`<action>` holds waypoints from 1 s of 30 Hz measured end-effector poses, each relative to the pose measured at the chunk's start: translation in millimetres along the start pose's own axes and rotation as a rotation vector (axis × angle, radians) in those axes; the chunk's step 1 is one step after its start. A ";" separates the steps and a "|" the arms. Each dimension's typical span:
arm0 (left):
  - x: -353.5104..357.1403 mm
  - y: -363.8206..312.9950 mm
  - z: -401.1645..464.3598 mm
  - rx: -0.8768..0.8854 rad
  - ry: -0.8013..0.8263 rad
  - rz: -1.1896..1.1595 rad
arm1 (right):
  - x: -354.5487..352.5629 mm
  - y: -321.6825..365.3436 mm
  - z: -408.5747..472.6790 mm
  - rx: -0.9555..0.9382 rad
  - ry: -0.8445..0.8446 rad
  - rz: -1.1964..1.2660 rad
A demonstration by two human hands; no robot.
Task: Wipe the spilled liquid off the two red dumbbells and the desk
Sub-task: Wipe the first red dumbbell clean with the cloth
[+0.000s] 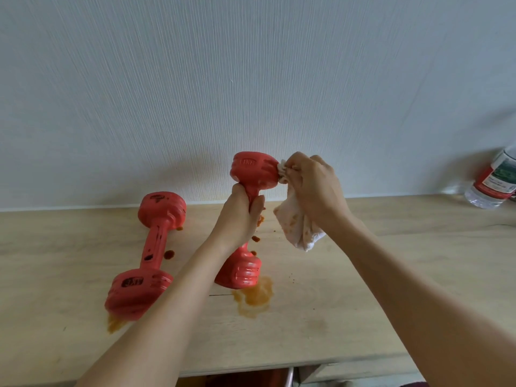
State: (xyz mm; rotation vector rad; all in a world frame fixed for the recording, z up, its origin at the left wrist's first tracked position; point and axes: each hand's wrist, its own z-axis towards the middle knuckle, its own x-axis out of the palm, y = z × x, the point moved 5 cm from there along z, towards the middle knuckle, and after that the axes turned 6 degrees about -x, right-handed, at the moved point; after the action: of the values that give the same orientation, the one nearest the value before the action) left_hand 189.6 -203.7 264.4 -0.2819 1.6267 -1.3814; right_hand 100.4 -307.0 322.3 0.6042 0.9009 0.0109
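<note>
My left hand (pixel 240 216) grips the handle of a red dumbbell (pixel 252 170), holding it tilted up with its lower head resting on the wooden desk (pixel 391 289). My right hand (pixel 312 185) presses a white cloth (pixel 296 227), stained orange, against the side of the raised upper head. A second red dumbbell (pixel 150 247) lies flat on the desk to the left, with dark spots on its handle. An orange-brown puddle (pixel 255 298) spreads at the foot of the held dumbbell, and another puddle (pixel 116 324) lies under the left dumbbell's near head. Small drops dot the desk between them.
A clear plastic bottle (pixel 494 180) with a red and white label lies at the far right against the white wall (pixel 251 79). The desk's front edge runs along the bottom, with a chair partly visible below it.
</note>
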 end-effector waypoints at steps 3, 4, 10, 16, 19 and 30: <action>-1.1 0.0 1.5 -0.004 0.014 -0.010 | 0.5 23.0 -0.9 -0.084 -0.034 0.010; -2.2 0.0 1.4 0.002 0.015 -0.018 | 1.5 25.2 -1.0 -0.088 -0.039 0.012; -3.1 2.7 -1.1 0.028 0.089 -0.184 | 14.5 -16.3 -5.5 0.156 -0.038 0.219; -6.1 2.9 5.3 -0.003 0.063 -0.240 | 2.7 11.4 -11.3 -0.034 -0.084 0.122; -8.8 5.0 4.7 0.004 0.057 -0.240 | 8.1 13.5 -12.1 -0.048 -0.115 0.131; -6.0 5.9 4.0 0.029 0.065 -0.169 | 3.6 8.0 -20.4 0.026 -0.192 0.201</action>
State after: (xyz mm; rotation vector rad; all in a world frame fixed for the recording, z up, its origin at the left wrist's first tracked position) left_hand 198.0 -200.2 262.7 -0.3682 1.6659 -1.5543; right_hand 89.5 -289.4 314.1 0.7058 0.6530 0.1204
